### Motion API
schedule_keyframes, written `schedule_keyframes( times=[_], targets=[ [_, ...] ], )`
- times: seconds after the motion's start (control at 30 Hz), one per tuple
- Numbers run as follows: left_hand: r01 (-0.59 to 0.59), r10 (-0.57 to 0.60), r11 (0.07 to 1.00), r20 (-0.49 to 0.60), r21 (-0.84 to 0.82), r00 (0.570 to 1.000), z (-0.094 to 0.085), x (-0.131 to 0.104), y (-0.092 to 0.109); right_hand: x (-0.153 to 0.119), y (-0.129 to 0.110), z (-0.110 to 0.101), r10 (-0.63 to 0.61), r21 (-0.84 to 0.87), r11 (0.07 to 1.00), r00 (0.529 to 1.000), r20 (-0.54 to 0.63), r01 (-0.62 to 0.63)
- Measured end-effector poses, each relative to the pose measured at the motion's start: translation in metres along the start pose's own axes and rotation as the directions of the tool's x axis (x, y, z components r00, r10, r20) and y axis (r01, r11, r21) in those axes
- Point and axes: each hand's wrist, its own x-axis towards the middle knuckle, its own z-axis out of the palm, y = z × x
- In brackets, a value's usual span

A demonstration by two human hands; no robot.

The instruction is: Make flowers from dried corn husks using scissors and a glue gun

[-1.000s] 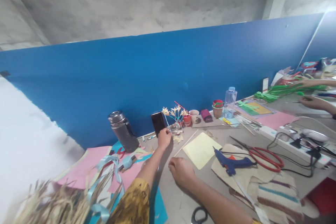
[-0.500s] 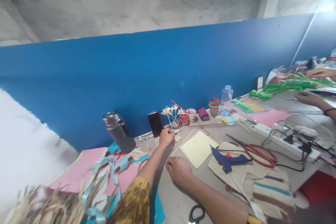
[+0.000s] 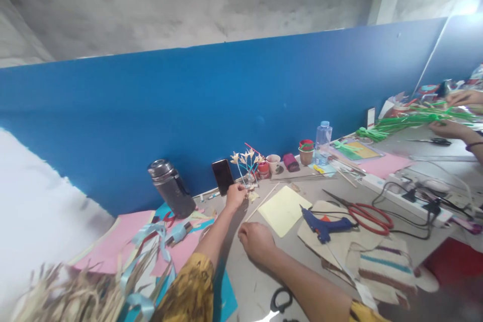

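Note:
My left hand (image 3: 236, 196) reaches forward, its fingertips pinched together beside some pale petal-like scraps (image 3: 252, 195). What lies between those fingertips, if anything, is too small to make out. Just beyond it stand several cream paper-like flowers (image 3: 247, 157) on light blue stems, and a dark phone (image 3: 223, 177) leans against the blue partition. Nearer to me, my right hand (image 3: 257, 243) rests on the table with its fingers curled in; their inside is hidden. A thin pale stick (image 3: 263, 202) and a pale yellow sheet (image 3: 286, 210) lie next to it.
A grey thermos (image 3: 171, 188) stands at left behind pink paper and dried husk strips (image 3: 75, 294). On the right lie a blue glue gun (image 3: 325, 226), red-handled scissors (image 3: 370, 217) and a power strip (image 3: 392, 196) with cables. A co-worker's hand (image 3: 449, 129) is by green strips.
My hands stay almost in place, the left still by the petal scraps. At far right, the co-worker's hands have moved onto the green strips, and dark-handled scissors now lie in front of them.

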Motion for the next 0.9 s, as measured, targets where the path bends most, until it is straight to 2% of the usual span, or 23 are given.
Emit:
schedule_keyframes(
  times=[0.17, 0.37, 0.47, 0.57, 0.67, 0.77, 0.83, 0.9],
  targets=[
    [-0.009, 0.009, 1.000, -0.018, 0.021, 1.000, -0.017, -0.012, 0.011, 0.000, 0.001, 0.000, -0.020, -0.035, 0.999, 1.000, -0.001, 0.020],
    [-0.008, 0.008, 1.000, -0.023, 0.010, 1.000, -0.046, -0.038, 0.035, 0.001, 0.001, -0.004, 0.000, -0.002, 1.000, 1.000, 0.010, 0.000],
    [0.019, -0.018, 0.999, 0.023, -0.032, 1.000, -0.061, -0.064, 0.049, 0.000, 0.002, -0.006, 0.000, 0.027, 1.000, 1.000, 0.023, 0.000],
    [0.063, -0.053, 0.993, 0.093, -0.104, 0.994, -0.084, -0.098, 0.065, -0.002, 0.004, -0.008, -0.014, 0.062, 0.998, 1.000, 0.023, 0.012],
    [0.060, -0.016, 0.941, 0.134, -0.332, 0.991, -0.116, -0.132, 0.076, -0.002, 0.008, -0.010, -0.022, 0.090, 0.996, 1.000, 0.006, 0.022],
    [0.042, -0.027, 0.897, 0.040, -0.440, 0.999, -0.145, -0.168, 0.068, -0.001, 0.011, -0.012, -0.029, 0.102, 0.994, 0.999, -0.031, 0.032],
    [0.035, -0.082, 0.926, -0.109, -0.377, 0.991, -0.157, -0.194, 0.049, 0.001, 0.011, -0.013, -0.038, 0.104, 0.994, 0.997, -0.068, 0.045],
    [0.072, -0.139, 0.964, -0.254, -0.255, 0.957, -0.163, -0.221, 0.024, 0.001, 0.012, -0.013, -0.049, 0.109, 0.992, 0.994, -0.102, 0.060]
  ],
)
